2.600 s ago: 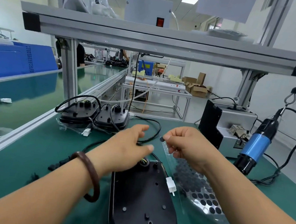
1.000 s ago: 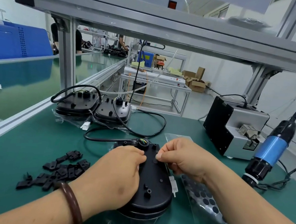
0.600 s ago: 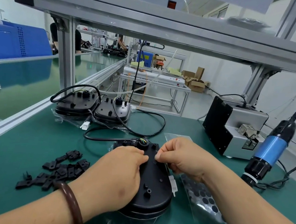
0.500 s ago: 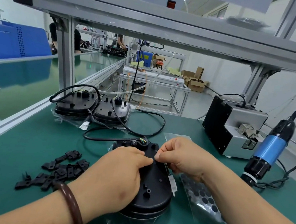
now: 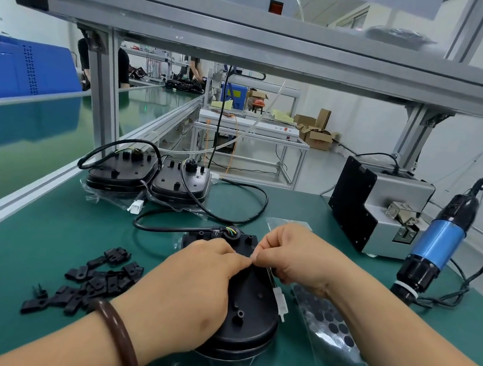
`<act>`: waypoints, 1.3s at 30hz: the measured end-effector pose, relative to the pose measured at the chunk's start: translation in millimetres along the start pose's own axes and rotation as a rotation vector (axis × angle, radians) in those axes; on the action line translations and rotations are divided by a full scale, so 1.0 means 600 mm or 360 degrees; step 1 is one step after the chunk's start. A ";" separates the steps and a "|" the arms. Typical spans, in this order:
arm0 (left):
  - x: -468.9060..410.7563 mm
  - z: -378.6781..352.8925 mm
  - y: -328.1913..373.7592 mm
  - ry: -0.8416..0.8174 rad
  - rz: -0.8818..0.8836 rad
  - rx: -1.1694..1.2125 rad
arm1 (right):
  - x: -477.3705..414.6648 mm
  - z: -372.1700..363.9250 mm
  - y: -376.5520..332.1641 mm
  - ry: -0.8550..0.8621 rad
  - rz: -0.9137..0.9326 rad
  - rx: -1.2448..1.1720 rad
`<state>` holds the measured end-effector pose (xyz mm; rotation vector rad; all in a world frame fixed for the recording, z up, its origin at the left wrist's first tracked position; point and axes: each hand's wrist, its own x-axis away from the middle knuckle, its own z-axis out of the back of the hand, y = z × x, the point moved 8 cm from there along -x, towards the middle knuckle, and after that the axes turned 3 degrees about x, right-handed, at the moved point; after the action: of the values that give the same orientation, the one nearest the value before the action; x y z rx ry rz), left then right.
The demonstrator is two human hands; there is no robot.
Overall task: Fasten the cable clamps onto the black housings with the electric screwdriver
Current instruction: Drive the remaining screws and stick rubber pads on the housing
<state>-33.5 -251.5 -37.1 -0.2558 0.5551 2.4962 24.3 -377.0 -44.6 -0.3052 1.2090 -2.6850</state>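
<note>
While the left hand (image 5: pixel 193 291) is lying across the housing (image 5: pixel 251 309) on the table (image 5: pixel 49 237), its bent fingers are meeting those of the right hand (image 5: pixel 295 257). The right hand is curling into a tight pinch above the housing's far half. Whether either hand is gripping anything cannot be told, since the spot where they meet is too small to make out. A white connector (image 5: pixel 280 301) is lying against the housing's right edge, and a clear sheet of black pads (image 5: pixel 329 326) is sitting just right of the housing. The clamps (image 5: pixel 96 280) are lying in a loose pile to the left of the housing, apart from it. Two more housings (image 5: pixel 151 176) are resting side by side beyond the housing. The screwdriver (image 5: pixel 436 248) is hanging well to the right of the housing, with a grey feeder box (image 5: pixel 381 203) standing beyond and right of the housing. The yellow label (image 5: pixel 234 93) far behind the housing is too small to read.
</note>
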 end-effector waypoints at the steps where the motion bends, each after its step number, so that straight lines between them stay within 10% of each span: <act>1: 0.000 0.001 0.001 -0.0004 -0.0001 -0.0012 | 0.000 0.000 0.000 0.0003 -0.0004 0.0000; 30: -0.011 -0.005 0.010 -0.0201 -0.0007 -0.0230 | 0.009 0.081 0.016 0.0450 -0.0210 -0.0066; 36: -0.033 0.144 -0.152 0.0682 0.0556 0.0311 | 0.004 0.111 0.045 0.0468 -0.0229 -0.0048; 39: -0.053 0.152 -0.249 0.0487 0.0953 0.0072 | -0.003 0.073 0.046 0.0279 -0.0230 0.0174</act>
<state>71.8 -113.8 4.3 -0.5241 0.9220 3.0348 39.7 -425.7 -37.1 -0.1487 1.1181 -2.9434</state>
